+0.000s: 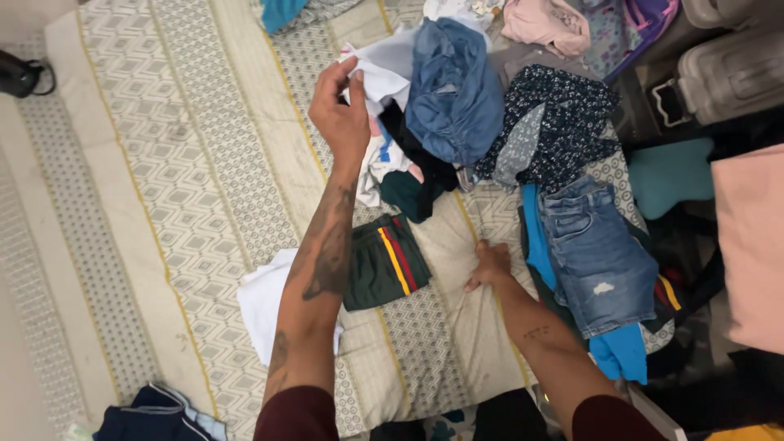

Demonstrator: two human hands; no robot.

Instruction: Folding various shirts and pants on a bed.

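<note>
Toward the left of the patterned bedspread (188,163), a folded white garment (260,304) lies flat, partly under the person's forearm, and just right of it sits a folded dark green pair of shorts (384,263) with yellow and red side stripes. These two look finished. Above them the left hand (341,110) is raised at the edge of the unsorted heap, fingers pinched shut on a white cloth (382,72) that lies against a crumpled blue denim piece (454,91) and a dark floral garment (555,122). The right hand (490,266) rests near the bedspread's middle, fingers curled down and gripping the bedspread fabric. Further right, folded jeans (600,257) top a small stack. Most of the heap appears unfolded.
</note>
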